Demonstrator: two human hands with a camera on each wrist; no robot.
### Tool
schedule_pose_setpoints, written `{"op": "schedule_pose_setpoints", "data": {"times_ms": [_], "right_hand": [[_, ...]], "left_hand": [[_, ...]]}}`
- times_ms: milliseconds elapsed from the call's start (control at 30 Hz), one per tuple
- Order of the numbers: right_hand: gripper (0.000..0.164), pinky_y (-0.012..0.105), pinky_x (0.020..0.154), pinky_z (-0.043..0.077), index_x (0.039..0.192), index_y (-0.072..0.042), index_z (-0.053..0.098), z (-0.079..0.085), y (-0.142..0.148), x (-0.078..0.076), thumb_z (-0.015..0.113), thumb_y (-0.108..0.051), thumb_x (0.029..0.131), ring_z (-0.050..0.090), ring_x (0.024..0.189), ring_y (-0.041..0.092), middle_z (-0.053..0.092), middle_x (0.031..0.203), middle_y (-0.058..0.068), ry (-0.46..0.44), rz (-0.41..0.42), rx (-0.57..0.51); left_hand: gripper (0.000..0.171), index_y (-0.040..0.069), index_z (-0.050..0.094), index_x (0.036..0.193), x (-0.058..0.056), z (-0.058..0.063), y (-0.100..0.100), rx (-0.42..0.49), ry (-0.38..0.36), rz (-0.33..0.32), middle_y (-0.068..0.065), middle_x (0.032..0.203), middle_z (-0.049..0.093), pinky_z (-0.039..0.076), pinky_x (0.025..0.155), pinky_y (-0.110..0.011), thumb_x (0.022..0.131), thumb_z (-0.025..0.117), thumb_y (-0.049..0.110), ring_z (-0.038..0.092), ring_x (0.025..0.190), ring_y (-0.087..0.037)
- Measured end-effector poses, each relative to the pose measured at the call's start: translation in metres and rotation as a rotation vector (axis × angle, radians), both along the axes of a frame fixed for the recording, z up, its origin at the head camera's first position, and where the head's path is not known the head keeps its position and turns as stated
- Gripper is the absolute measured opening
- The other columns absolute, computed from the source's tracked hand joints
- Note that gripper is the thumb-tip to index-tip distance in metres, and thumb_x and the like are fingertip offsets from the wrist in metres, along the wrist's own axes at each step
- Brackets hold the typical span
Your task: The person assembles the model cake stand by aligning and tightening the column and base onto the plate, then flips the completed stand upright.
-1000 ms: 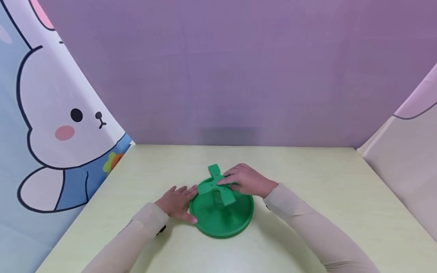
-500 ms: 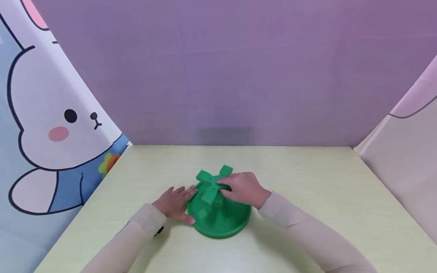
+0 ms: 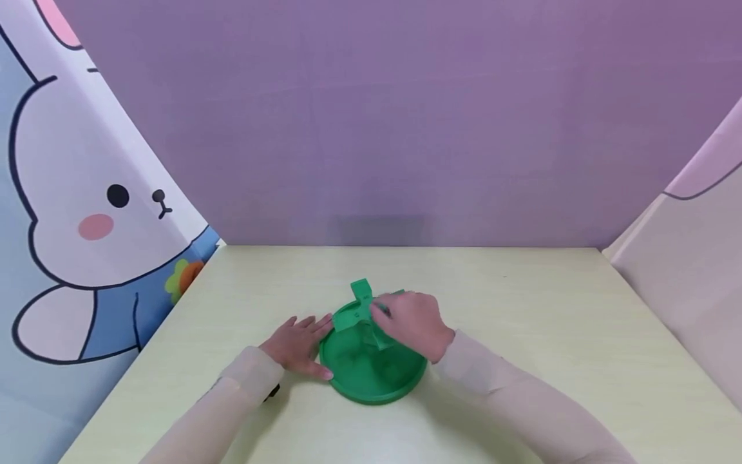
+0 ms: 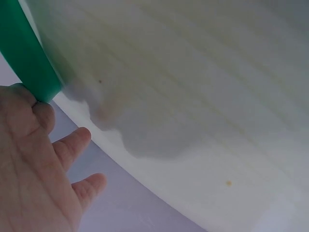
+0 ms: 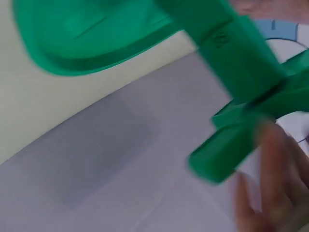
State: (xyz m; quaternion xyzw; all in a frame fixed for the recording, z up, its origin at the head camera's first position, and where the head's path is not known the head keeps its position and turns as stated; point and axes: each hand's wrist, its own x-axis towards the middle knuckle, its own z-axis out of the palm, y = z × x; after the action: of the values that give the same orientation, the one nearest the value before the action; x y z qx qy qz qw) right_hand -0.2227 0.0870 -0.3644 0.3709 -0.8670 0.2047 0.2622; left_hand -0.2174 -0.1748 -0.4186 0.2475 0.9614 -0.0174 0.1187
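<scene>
A green stand has a round, dish-like base, a short post with raised marks, and a cross-shaped top. My left hand lies with spread fingers at the base's left rim; in the left wrist view its fingertips touch the green rim. At the cross, my right hand has its fingers curled and its thumb and forefinger gripping near the middle, covering the right-hand arms. In the right wrist view, its blurred fingers are against an arm of the cross.
The stand rests on a pale wooden table. A purple cloth wall rises behind the table's far edge. To the left hangs a cloth with a rabbit picture, and to the right a pale cloth panel.
The cross has turned on its post, its arms pointing differently in each frame. My right hand has shifted and curled further over it, while the left hand stays at the rim.
</scene>
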Motion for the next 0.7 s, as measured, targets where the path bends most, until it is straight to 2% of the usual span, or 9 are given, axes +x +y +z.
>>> {"op": "schedule_pose_setpoints", "data": {"times_ms": [100, 133, 200, 300, 367, 433, 700], "right_hand": [[0.012, 0.025, 0.056, 0.053, 0.090, -0.007, 0.075, 0.002, 0.009, -0.014, 0.065, -0.006, 0.083, 0.066, 0.075, 0.016, 0.070, 0.082, 0.003, 0.102, 0.101, -0.108], [0.019, 0.029, 0.065, 0.056, 0.099, -0.005, 0.074, 0.002, 0.012, -0.019, 0.066, -0.004, 0.082, 0.067, 0.086, 0.020, 0.071, 0.093, 0.007, 0.111, 0.139, -0.108], [0.025, 0.037, 0.081, 0.054, 0.107, -0.003, 0.072, 0.004, 0.019, -0.027, 0.065, -0.002, 0.083, 0.063, 0.099, 0.026, 0.068, 0.104, 0.011, 0.039, 0.210, -0.043], [0.030, 0.041, 0.091, 0.050, 0.115, -0.003, 0.069, 0.003, 0.027, -0.036, 0.064, -0.003, 0.086, 0.060, 0.106, 0.028, 0.065, 0.112, 0.013, -0.116, 0.278, 0.096], [0.030, 0.042, 0.093, 0.048, 0.117, -0.003, 0.068, 0.002, 0.030, -0.039, 0.065, -0.006, 0.087, 0.060, 0.108, 0.028, 0.065, 0.114, 0.013, -0.185, 0.301, 0.159], [0.030, 0.042, 0.094, 0.048, 0.117, -0.004, 0.068, 0.000, 0.032, -0.041, 0.068, -0.009, 0.087, 0.060, 0.107, 0.027, 0.066, 0.114, 0.011, -0.204, 0.311, 0.183], [0.027, 0.039, 0.088, 0.050, 0.110, -0.007, 0.073, -0.004, 0.034, -0.048, 0.073, -0.015, 0.085, 0.064, 0.098, 0.020, 0.070, 0.105, 0.005, -0.145, 0.296, 0.178]], "left_hand": [[0.103, 0.005, 0.033, 0.149, -0.002, 0.000, 0.003, -0.011, 0.007, 0.002, -0.008, 0.155, 0.030, 0.026, 0.108, -0.058, 0.074, 0.065, 0.068, 0.033, 0.137, -0.038], [0.103, 0.006, 0.032, 0.149, -0.003, 0.001, 0.004, -0.016, 0.008, 0.003, -0.007, 0.155, 0.029, 0.026, 0.108, -0.058, 0.074, 0.065, 0.068, 0.033, 0.137, -0.037], [0.103, 0.006, 0.032, 0.149, -0.004, 0.001, 0.005, -0.021, 0.011, 0.005, -0.007, 0.155, 0.030, 0.026, 0.108, -0.058, 0.074, 0.065, 0.069, 0.033, 0.137, -0.037], [0.103, 0.006, 0.032, 0.149, -0.005, 0.000, 0.006, -0.021, 0.011, 0.007, -0.007, 0.155, 0.030, 0.026, 0.108, -0.058, 0.074, 0.065, 0.069, 0.033, 0.137, -0.037], [0.104, 0.006, 0.033, 0.149, -0.006, 0.000, 0.006, -0.024, 0.013, 0.009, -0.007, 0.155, 0.030, 0.027, 0.108, -0.058, 0.073, 0.065, 0.069, 0.034, 0.136, -0.037], [0.104, 0.006, 0.033, 0.149, -0.006, -0.001, 0.007, -0.026, 0.018, 0.010, -0.007, 0.155, 0.030, 0.027, 0.107, -0.058, 0.073, 0.065, 0.069, 0.034, 0.136, -0.036], [0.104, 0.007, 0.032, 0.149, -0.009, 0.000, 0.008, -0.039, 0.010, 0.028, -0.006, 0.155, 0.029, 0.026, 0.108, -0.058, 0.073, 0.064, 0.071, 0.033, 0.137, -0.036]]}}
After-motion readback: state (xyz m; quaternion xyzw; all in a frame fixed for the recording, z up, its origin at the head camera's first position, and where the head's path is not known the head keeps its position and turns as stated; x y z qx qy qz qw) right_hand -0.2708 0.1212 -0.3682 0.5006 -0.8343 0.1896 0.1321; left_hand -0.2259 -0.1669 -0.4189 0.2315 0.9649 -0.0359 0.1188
